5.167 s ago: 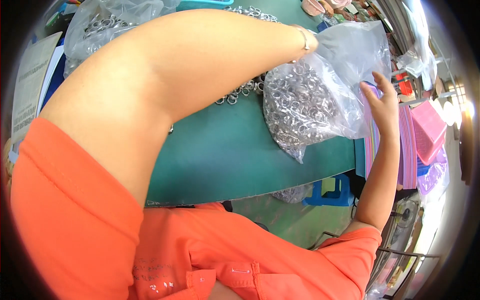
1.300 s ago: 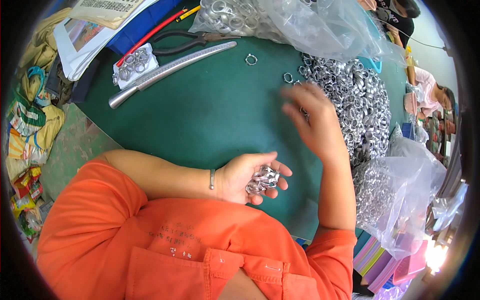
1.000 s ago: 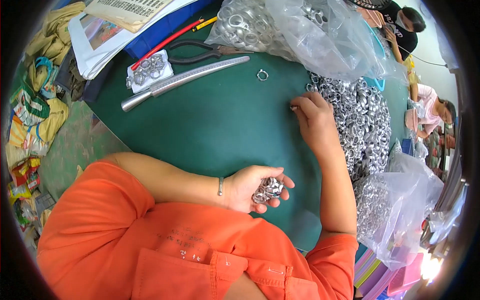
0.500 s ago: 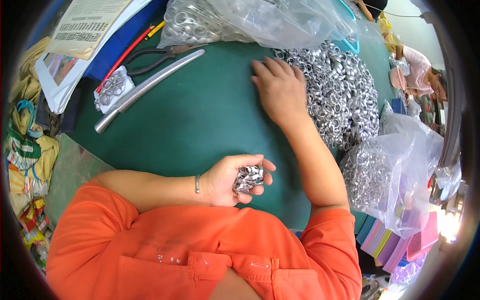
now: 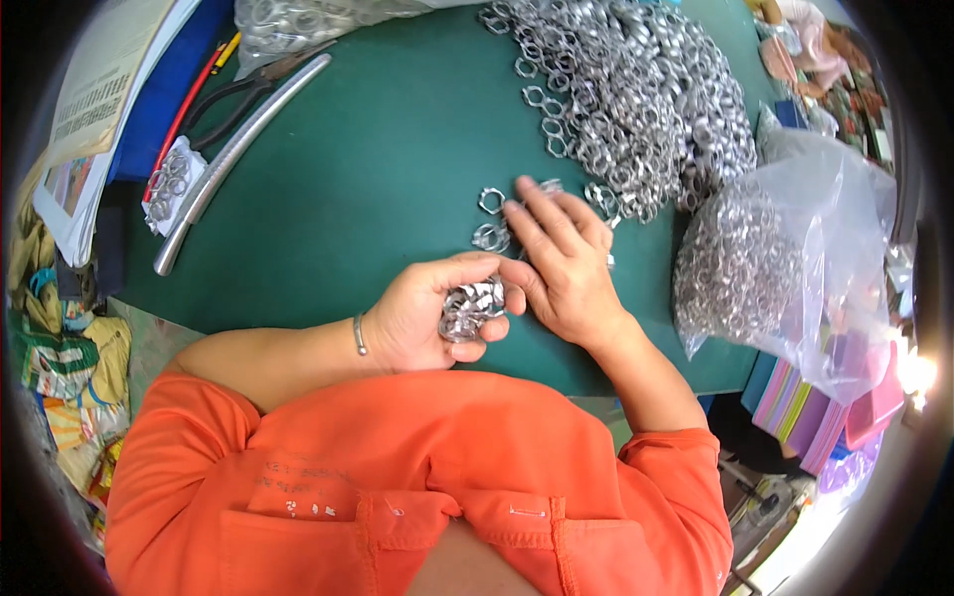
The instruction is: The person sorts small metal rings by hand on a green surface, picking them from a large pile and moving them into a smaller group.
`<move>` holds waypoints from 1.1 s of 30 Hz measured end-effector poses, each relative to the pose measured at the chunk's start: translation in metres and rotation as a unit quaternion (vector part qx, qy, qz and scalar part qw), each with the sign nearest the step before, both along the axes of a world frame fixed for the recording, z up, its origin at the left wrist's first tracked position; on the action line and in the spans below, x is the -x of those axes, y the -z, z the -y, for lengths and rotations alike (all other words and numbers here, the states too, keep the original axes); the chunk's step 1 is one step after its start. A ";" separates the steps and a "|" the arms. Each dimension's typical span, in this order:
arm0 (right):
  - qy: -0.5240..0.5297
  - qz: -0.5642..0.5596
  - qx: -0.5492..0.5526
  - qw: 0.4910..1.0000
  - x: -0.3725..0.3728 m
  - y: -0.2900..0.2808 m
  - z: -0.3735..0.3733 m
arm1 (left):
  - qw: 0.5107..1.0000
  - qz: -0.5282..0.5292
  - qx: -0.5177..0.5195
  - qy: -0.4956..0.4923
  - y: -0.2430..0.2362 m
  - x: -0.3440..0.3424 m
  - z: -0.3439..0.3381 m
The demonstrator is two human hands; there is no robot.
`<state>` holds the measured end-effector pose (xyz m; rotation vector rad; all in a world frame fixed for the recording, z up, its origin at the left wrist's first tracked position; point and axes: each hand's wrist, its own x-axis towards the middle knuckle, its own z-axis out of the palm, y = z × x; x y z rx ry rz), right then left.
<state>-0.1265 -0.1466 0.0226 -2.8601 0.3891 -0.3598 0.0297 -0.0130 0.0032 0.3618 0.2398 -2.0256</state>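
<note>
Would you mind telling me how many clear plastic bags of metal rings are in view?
2: one bag at the table's right edge beside the right hand, another bag at the top; more may be hidden.

Ring pile (image 5: 636, 89) cut off by top edge; rings in left hand (image 5: 427, 318) partly hidden (count unclear); upper-right person blurred.

A metal bar (image 5: 234, 159) lies slantwise on the green table (image 5: 378, 179), with pliers (image 5: 238, 94) just beside it and a small packet of rings (image 5: 169, 184) touching its lower end. Papers (image 5: 94, 109) overlap the table's left edge. At the right, coloured folders (image 5: 825, 417) sit below the table edge.
</note>
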 end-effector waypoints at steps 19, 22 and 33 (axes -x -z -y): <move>0.274 0.082 -0.205 0.936 0.064 -0.010 0.002 | 0.994 0.015 0.059 0.087 -0.004 0.010 -0.004; 0.311 0.110 -0.316 0.889 0.074 -0.003 -0.003 | 0.990 0.014 0.035 0.139 -0.004 0.017 -0.003; 0.195 0.081 -0.043 0.977 0.056 0.000 0.020 | 0.981 0.026 0.030 0.190 -0.001 0.036 0.001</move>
